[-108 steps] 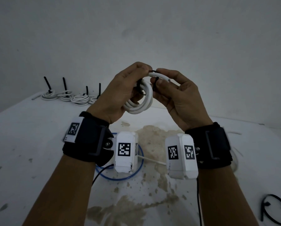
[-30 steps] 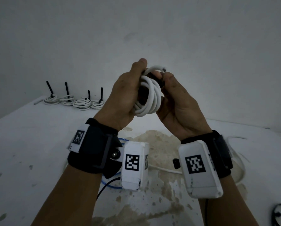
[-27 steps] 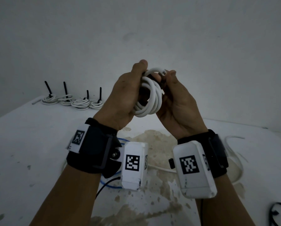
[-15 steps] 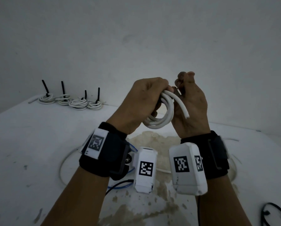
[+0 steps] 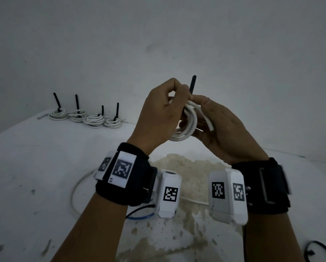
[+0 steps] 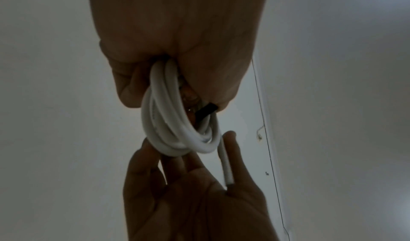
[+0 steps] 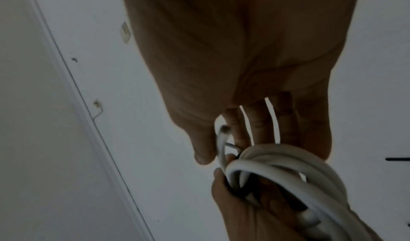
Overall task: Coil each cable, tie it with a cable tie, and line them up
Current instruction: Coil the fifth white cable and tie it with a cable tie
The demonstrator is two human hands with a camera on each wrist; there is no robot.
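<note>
A white cable coil (image 5: 186, 127) is held up in front of me, above the table. My left hand (image 5: 162, 112) grips its top, fingers curled through the loops (image 6: 177, 122). A black cable tie (image 5: 193, 85) wraps the coil under those fingers, and its tail sticks straight up; a short piece (image 6: 206, 112) shows in the left wrist view. My right hand (image 5: 217, 127) lies against the coil from the right, fingers (image 6: 170, 158) straight beneath it and thumb resting on top. The cable's free end (image 6: 228, 174) hangs over the right palm. The coil (image 7: 288, 167) fills the lower right wrist view.
Several tied white coils (image 5: 86, 118) stand in a row at the back left by the wall, black tie tails upright. A loose white cable (image 5: 74, 191) and a blue cable (image 5: 139, 217) lie under my wrists. Black cable ties (image 5: 317, 252) lie at the front right. A brown stain (image 5: 188, 167) marks the table.
The right hand, raised above the coil half a second ago, has come down against it. The tie's tail now stands free above the left fingers. The coil has turned slightly.
</note>
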